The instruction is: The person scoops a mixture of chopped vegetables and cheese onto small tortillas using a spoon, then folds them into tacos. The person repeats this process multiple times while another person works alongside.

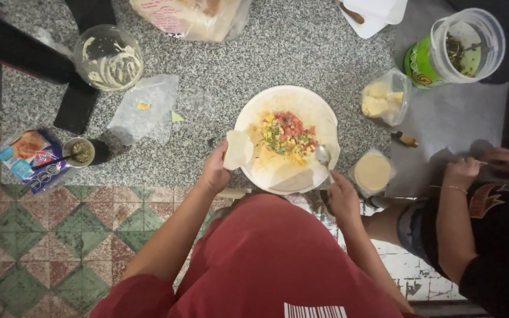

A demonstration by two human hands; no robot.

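A white plate [254, 112] sits near the front edge of the speckled grey surface [254, 59], carrying one flat tortilla [284, 174] heaped with chopped tomato, corn and herbs [287, 134]. The left hand [216, 171] is at the plate's left rim, its fingers pinching a folded flap of tortilla [238, 149] lifted off the plate. The right hand [341, 197] is at the plate's lower right, fingers closed around the handle of one metal spoon [323, 156], whose bowl rests on the tortilla beside the filling.

Round the plate lie two small plastic bags to the right, one with pale yellow chunks [381, 101] and one with a beige sauce [372, 172], and a small dark bottle [405, 139] between them. Further right stands one clear tub with a green label [455, 50]. To the left are a crumpled empty bag [145, 106], one glass bowl smeared with cream [108, 57], a small cup with a stick in it [79, 152] and a blue packet [30, 158]. A bread bag [189, 17] lies at the back. Nothing sits between the hands and the plate.

At far right another person's two hands [484, 165] work over a grey mat [443, 118].
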